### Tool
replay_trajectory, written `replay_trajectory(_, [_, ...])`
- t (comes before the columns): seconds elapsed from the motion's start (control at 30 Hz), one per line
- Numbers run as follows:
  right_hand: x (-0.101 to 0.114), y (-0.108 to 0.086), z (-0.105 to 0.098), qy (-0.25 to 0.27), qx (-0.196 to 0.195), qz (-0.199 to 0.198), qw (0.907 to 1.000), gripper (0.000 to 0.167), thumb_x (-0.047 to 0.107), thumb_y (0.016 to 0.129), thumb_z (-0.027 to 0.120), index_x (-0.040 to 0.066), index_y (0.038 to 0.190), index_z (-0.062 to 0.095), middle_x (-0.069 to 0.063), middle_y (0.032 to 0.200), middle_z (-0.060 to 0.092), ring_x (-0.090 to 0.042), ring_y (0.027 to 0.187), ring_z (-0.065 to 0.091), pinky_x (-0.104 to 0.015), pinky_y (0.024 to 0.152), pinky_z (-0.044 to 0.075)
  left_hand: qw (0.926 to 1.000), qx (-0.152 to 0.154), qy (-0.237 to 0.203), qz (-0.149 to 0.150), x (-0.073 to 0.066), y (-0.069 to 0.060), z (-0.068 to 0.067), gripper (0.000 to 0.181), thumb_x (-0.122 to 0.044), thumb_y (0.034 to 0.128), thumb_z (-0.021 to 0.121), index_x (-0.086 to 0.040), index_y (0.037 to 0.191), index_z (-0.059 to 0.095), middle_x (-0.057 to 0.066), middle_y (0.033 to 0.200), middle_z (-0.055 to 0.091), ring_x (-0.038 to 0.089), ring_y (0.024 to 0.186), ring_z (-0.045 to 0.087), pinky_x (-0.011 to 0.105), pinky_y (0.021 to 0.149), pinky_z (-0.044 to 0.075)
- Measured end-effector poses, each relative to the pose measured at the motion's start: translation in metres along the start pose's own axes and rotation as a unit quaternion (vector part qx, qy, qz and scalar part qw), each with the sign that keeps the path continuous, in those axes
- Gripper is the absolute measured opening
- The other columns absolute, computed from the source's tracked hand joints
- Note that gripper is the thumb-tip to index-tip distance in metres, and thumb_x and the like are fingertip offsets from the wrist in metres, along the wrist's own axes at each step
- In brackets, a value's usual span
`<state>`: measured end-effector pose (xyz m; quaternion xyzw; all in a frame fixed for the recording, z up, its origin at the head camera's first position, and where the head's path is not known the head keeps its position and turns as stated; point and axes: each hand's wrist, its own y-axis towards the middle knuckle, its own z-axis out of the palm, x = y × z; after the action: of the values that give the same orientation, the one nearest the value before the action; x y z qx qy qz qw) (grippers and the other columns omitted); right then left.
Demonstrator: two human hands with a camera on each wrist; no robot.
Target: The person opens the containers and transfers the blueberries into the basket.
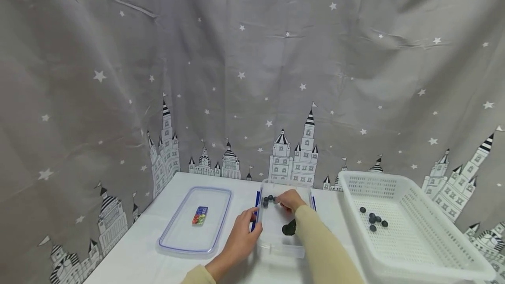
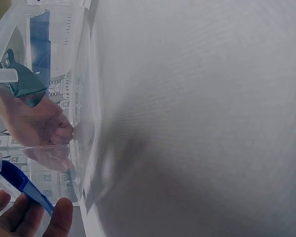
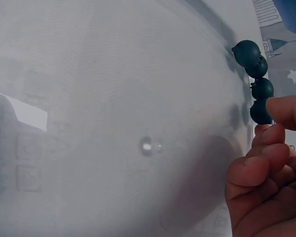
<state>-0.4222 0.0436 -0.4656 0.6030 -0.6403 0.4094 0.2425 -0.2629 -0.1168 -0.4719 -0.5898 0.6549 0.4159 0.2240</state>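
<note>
A clear plastic box (image 1: 272, 245) with blue side latches stands on the table, a short row of blueberries (image 1: 266, 200) at its far left corner. My left hand (image 1: 241, 231) is at the box's left side; in the left wrist view its thumb and fingers hold the blue latch (image 2: 23, 183). Inside the box is my right hand (image 1: 291, 200). Its thumb and fingertips pinch the end blueberry (image 3: 260, 111) of the row in the right wrist view, against the other berries (image 3: 246, 53).
To the right stands a white perforated basket (image 1: 418, 249) with several blueberries (image 1: 372, 219) on its floor. A clear lid (image 1: 189, 236) with a blue rim and a colourful label lies on the left. A grey castle-print curtain (image 1: 252, 78) hangs behind the table.
</note>
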Motion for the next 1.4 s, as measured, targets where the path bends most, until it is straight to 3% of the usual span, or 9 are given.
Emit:
replay_trajectory(0.13, [-0.003, -0.003, 0.004, 0.001, 0.007, 0.003, 1.0, 0.027, 0.012, 0.083, 0.073, 0.011, 0.062, 0.056, 0.001, 0.056, 0.049, -0.012, 0.051, 0.043, -0.024, 0.048, 0.038, 0.9999, 0.004, 0.004, -0.011, 0.003, -0.003, 0.001, 0.047, -0.022, 0.0973, 0.057, -0.004, 0.14, 0.053, 0.003, 0.113, 0.059, 0.023, 0.114, 0.054, 0.05, 0.099, 0.047])
replay_trajectory(0.53, [-0.002, 0.003, 0.006, 0.016, -0.016, -0.012, 0.9997, 0.031, 0.011, 0.082, 0.074, 0.012, 0.06, 0.053, 0.002, 0.053, 0.045, -0.012, 0.048, 0.04, -0.025, 0.046, 0.036, 1.0, -0.005, 0.001, 0.001, 0.002, 0.001, 0.001, 0.045, -0.02, 0.0969, 0.057, -0.005, 0.139, 0.054, 0.003, 0.112, 0.059, 0.022, 0.113, 0.054, 0.049, 0.1, 0.046])
replay_trajectory(0.73, [-0.003, 0.007, 0.009, -0.002, -0.028, -0.022, 0.9994, 0.04, 0.012, 0.081, 0.074, 0.014, 0.053, 0.046, 0.004, 0.046, 0.039, -0.012, 0.044, 0.039, -0.024, 0.044, 0.033, 1.0, -0.004, -0.001, -0.001, 0.001, 0.001, 0.0, 0.045, -0.02, 0.0974, 0.057, -0.005, 0.139, 0.054, 0.003, 0.113, 0.059, 0.023, 0.114, 0.054, 0.05, 0.101, 0.046])
replay_trajectory(0.83, [-0.003, 0.008, 0.008, -0.015, -0.032, -0.031, 0.9989, 0.031, 0.012, 0.08, 0.074, 0.01, 0.057, 0.054, 0.004, 0.045, 0.038, -0.011, 0.043, 0.039, -0.024, 0.043, 0.033, 1.0, -0.005, -0.001, -0.001, 0.001, 0.002, 0.0, 0.045, -0.02, 0.0974, 0.057, -0.005, 0.139, 0.054, 0.003, 0.113, 0.059, 0.023, 0.114, 0.054, 0.05, 0.101, 0.046])
replay_trajectory(0.97, [-0.001, 0.007, 0.006, -0.022, -0.027, -0.033, 0.9989, 0.013, 0.012, 0.081, 0.073, 0.005, 0.072, 0.067, 0.004, 0.047, 0.039, -0.011, 0.045, 0.04, -0.025, 0.045, 0.034, 1.0, -0.008, 0.002, -0.003, 0.0, 0.002, 0.0, 0.045, -0.02, 0.0971, 0.057, -0.005, 0.139, 0.054, 0.003, 0.112, 0.059, 0.023, 0.113, 0.054, 0.05, 0.101, 0.046])
replay_trajectory(1.23, [0.001, 0.004, 0.001, -0.026, -0.001, -0.027, 0.9993, 0.033, 0.011, 0.085, 0.073, 0.013, 0.059, 0.052, 0.004, 0.047, 0.037, -0.013, 0.046, 0.038, -0.027, 0.046, 0.033, 1.0, -0.001, 0.0, -0.004, -0.002, 0.003, -0.001, 0.045, -0.019, 0.0976, 0.056, -0.003, 0.14, 0.053, 0.004, 0.113, 0.059, 0.023, 0.113, 0.054, 0.05, 0.1, 0.046])
replay_trajectory(1.4, [0.002, -0.001, -0.002, -0.044, 0.014, -0.035, 0.9983, 0.027, 0.012, 0.086, 0.072, 0.011, 0.064, 0.058, 0.004, 0.049, 0.037, -0.012, 0.046, 0.037, -0.026, 0.045, 0.033, 0.9997, -0.011, 0.011, 0.018, -0.002, 0.0, -0.002, 0.044, -0.019, 0.0975, 0.057, -0.002, 0.138, 0.055, 0.002, 0.109, 0.059, 0.022, 0.111, 0.055, 0.048, 0.098, 0.046])
